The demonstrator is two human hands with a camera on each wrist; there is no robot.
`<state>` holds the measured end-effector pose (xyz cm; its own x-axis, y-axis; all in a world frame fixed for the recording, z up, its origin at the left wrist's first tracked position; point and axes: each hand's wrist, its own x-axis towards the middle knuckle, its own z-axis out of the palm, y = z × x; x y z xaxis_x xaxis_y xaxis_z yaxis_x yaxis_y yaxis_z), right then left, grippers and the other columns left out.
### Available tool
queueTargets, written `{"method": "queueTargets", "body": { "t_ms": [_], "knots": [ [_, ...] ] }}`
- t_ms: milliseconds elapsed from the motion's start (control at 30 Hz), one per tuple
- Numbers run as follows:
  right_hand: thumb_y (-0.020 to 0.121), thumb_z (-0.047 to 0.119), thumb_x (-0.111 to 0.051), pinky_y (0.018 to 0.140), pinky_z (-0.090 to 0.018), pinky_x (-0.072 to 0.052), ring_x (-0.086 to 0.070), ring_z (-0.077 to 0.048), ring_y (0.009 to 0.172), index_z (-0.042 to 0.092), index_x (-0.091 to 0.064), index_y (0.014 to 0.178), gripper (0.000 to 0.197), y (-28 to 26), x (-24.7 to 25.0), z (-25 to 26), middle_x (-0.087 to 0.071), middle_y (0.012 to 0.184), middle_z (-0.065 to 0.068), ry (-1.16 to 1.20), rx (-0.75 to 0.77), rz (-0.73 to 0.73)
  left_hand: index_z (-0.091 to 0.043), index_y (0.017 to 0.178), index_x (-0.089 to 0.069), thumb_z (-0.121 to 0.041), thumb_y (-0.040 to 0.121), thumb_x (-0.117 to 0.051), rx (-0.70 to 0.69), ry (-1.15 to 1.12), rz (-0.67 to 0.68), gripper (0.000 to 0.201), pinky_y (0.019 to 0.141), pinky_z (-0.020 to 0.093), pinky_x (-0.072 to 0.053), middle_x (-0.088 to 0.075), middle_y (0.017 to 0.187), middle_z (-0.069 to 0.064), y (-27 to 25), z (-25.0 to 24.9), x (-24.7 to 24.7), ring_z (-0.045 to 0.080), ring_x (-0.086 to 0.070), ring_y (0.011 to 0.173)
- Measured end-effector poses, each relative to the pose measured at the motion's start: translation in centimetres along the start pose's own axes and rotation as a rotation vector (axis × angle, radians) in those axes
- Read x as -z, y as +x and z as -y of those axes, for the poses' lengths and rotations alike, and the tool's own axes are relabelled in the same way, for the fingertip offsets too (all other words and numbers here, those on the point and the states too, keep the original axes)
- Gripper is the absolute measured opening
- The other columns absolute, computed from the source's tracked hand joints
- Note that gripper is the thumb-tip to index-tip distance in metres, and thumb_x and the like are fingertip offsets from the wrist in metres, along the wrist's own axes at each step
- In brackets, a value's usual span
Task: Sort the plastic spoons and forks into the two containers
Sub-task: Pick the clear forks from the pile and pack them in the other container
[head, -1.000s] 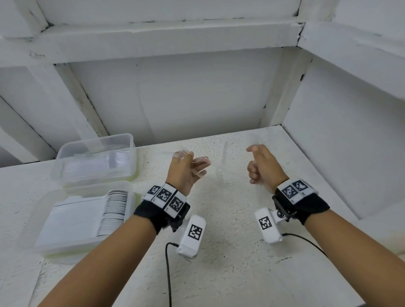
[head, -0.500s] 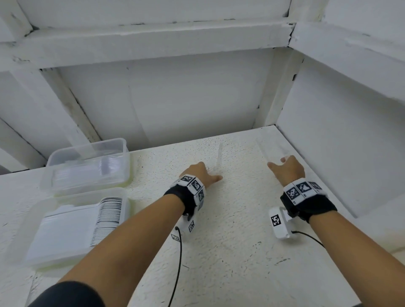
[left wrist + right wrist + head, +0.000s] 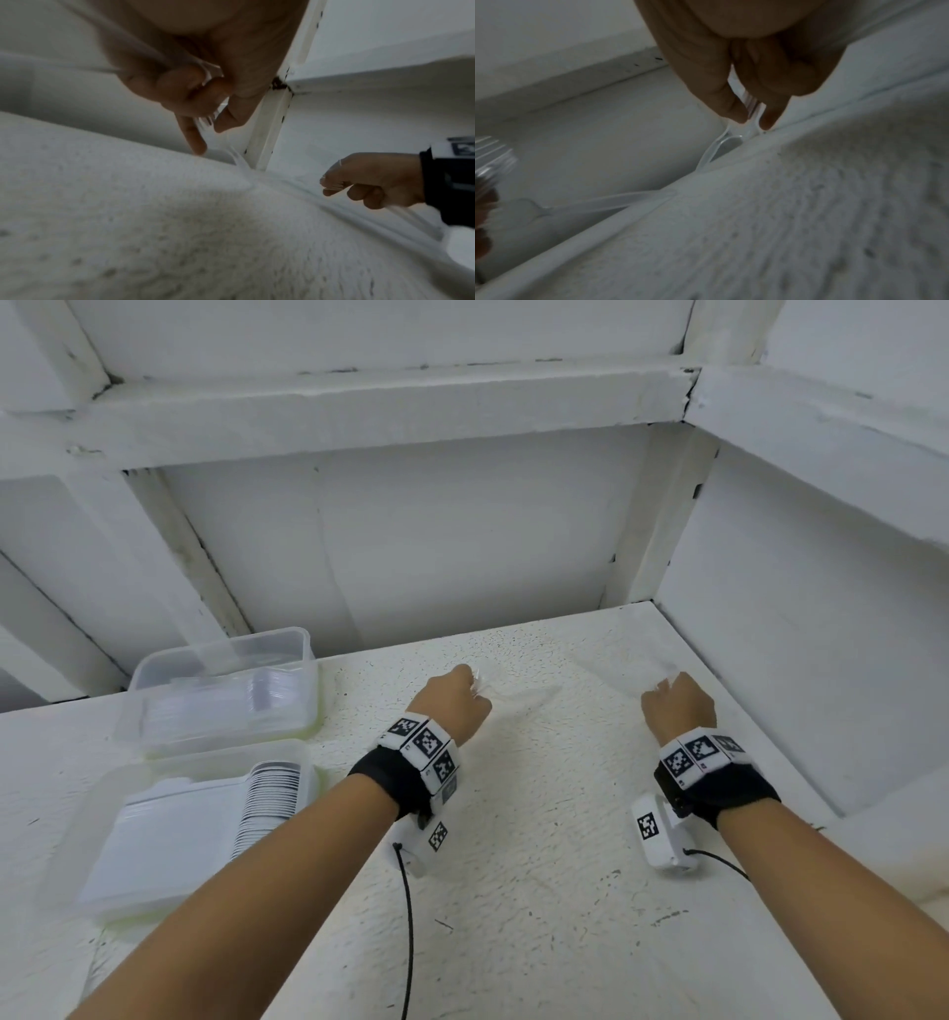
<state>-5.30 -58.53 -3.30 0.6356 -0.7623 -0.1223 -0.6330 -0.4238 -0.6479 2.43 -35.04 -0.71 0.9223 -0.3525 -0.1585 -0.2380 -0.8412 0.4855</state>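
Both hands are working low over the white textured shelf (image 3: 513,865). The left hand (image 3: 454,706) is clutching a bundle of clear plastic forks (image 3: 205,119) in its curled fingers, index finger pointing down at the surface. The right hand (image 3: 678,706) is pinching a clear plastic spoon (image 3: 721,146) between thumb and fingertips, its far end touching the shelf. Another clear utensil (image 3: 598,203) is lying flat between the hands. Two clear containers (image 3: 221,690) are sitting well to the left, both holding stacked cutlery.
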Motion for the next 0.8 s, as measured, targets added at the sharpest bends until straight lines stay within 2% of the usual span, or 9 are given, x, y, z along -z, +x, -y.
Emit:
{"method": "queueTargets", "body": {
  "t_ms": [133, 200, 267, 400, 500, 567, 667, 733, 800],
  "knots": [
    [0.090, 0.018, -0.047, 0.068, -0.030, -0.046, -0.059, -0.028, 0.078, 0.007, -0.052, 0.083, 0.014, -2.2, 0.8, 1.8, -0.059, 0.080, -0.007, 0.132, 0.261, -0.090, -0.014, 0.082, -0.047, -0.023, 0.088, -0.049, -0.032, -0.137, -0.156, 0.012, 0.049, 0.023, -0.029, -0.051, 0.072, -0.002, -1.7, 0.7, 2.3, 0.013, -0.047, 0.061],
    [0.089, 0.021, -0.054, 0.067, -0.030, -0.049, -0.056, -0.023, 0.074, 0.003, -0.049, 0.078, 0.021, -3.2, 1.1, 2.9, -0.058, 0.076, -0.004, 0.278, 0.350, -0.104, -0.016, 0.074, -0.049, -0.024, 0.087, -0.053, -0.061, -0.234, -0.230, 0.016, 0.050, 0.020, -0.029, -0.051, 0.066, -0.007, -2.6, 1.2, 3.4, 0.006, -0.045, 0.058],
    [0.088, 0.020, -0.057, 0.069, -0.020, -0.046, -0.053, -0.011, 0.072, 0.005, -0.049, 0.077, 0.021, -4.7, 1.5, 4.3, -0.056, 0.073, 0.005, 0.407, 0.412, -0.072, -0.018, 0.074, -0.055, -0.024, 0.086, -0.059, -0.086, -0.398, -0.286, 0.015, 0.055, 0.016, -0.033, -0.054, 0.068, -0.012, -3.6, 1.6, 4.2, 0.002, -0.047, 0.061],
    [0.089, 0.009, -0.053, 0.068, -0.020, -0.044, -0.052, 0.001, 0.064, 0.008, -0.060, 0.096, 0.010, -7.8, 2.0, 7.2, -0.065, 0.086, 0.001, 0.626, 0.537, 0.065, -0.016, 0.074, -0.056, -0.015, 0.086, -0.063, -0.051, -0.842, -0.292, 0.014, 0.040, 0.017, -0.028, -0.060, 0.072, -0.002, -6.1, 1.9, 5.8, 0.003, -0.034, 0.038],
    [0.092, 0.006, -0.051, 0.049, -0.009, -0.039, -0.050, 0.002, 0.048, 0.029, -0.053, 0.113, 0.032, -10.2, 1.8, 8.9, -0.062, 0.074, 0.001, 0.725, 0.598, 0.220, -0.014, 0.075, -0.054, -0.010, 0.086, -0.061, -0.041, -0.920, -0.261, 0.013, 0.036, 0.016, -0.024, -0.070, 0.085, 0.008, -7.7, 1.8, 6.5, 0.008, -0.030, 0.036],
    [0.093, 0.008, -0.052, 0.055, -0.008, -0.044, -0.055, 0.000, 0.058, 0.029, -0.053, 0.117, 0.032, -11.6, 1.4, 9.8, -0.056, 0.075, 0.006, 0.720, 0.653, 0.297, -0.015, 0.075, -0.053, -0.012, 0.087, -0.060, -0.042, -0.900, -0.265, 0.015, 0.036, 0.016, -0.024, -0.071, 0.083, 0.006, -8.3, 2.0, 6.5, 0.009, -0.030, 0.039],
    [0.090, 0.015, -0.058, 0.065, -0.022, -0.050, -0.059, -0.013, 0.070, 0.014, -0.064, 0.099, 0.010, -13.6, 0.1, 10.5, -0.061, 0.076, 0.006, 0.577, 0.732, 0.397, -0.012, 0.076, -0.051, -0.014, 0.087, -0.062, -0.051, -0.873, -0.256, 0.016, 0.035, 0.015, -0.024, -0.070, 0.077, 0.004, -9.1, 2.4, 6.3, 0.007, -0.029, 0.038],
    [0.087, 0.020, -0.063, 0.072, -0.037, -0.053, -0.063, -0.022, 0.073, 0.020, -0.065, 0.085, 0.002, -14.7, -1.1, 10.5, -0.065, 0.076, -0.008, 0.547, 0.753, 0.450, -0.011, 0.077, -0.051, -0.015, 0.087, -0.063, -0.058, -0.870, -0.231, 0.016, 0.035, 0.014, -0.023, -0.068, 0.069, 0.000, -9.7, 2.6, 6.1, 0.005, -0.030, 0.036],
    [0.086, 0.026, -0.066, 0.075, -0.045, -0.054, -0.064, -0.033, 0.080, 0.031, -0.061, 0.086, 0.007, -15.7, -2.2, 10.4, -0.065, 0.084, -0.020, 0.541, 0.749, 0.496, -0.011, 0.079, -0.051, -0.014, 0.088, -0.063, -0.042, -0.865, -0.215, 0.015, 0.035, 0.014, -0.021, -0.060, 0.051, -0.009, -10.3, 2.8, 6.0, 0.005, -0.029, 0.036]
  ]
}}
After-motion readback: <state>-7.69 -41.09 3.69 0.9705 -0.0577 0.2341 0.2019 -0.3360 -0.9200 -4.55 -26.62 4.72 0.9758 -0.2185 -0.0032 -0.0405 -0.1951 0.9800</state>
